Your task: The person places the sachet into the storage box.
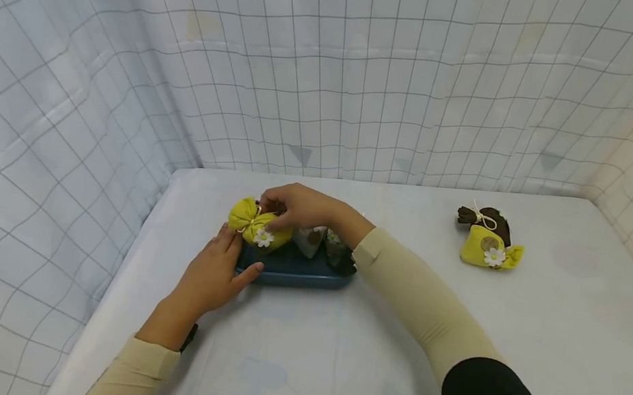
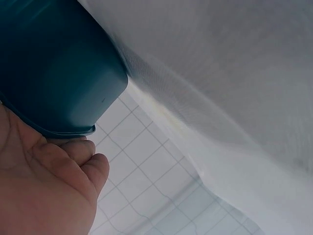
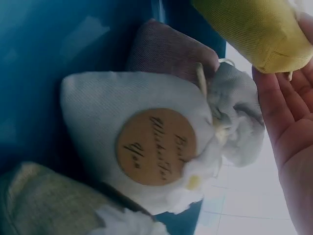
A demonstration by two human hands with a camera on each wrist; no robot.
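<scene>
Head view: my right hand reaches across the dark teal tray and pinches the yellow sachet near its tied neck, fingers curled over the gathered cloth. The yellow sachet bears a small white daisy on its front and sits over the tray's left end. My left hand lies flat on the white table, fingers straight and together, their tips touching the tray's left edge; it grips nothing.

Left wrist view: the left hand's fingertips press just under the tray's rounded corner rim; the checked cloth backdrop shows beyond.

Right wrist view: inside the tray lies a white sachet with a round brown tag in script. I read "Best Wishes For You", though the lettering is sideways and blurred. A mauve sachet lies touching it from behind, and an olive sachet rests at the lower corner. The yellow sachet appears at the top edge against the right palm.

Well apart, on the table's right side, a second yellow sachet with a daisy and a round tag lies touching a dark brown sachet tied with pale cord. Its tag is too small to read.
</scene>
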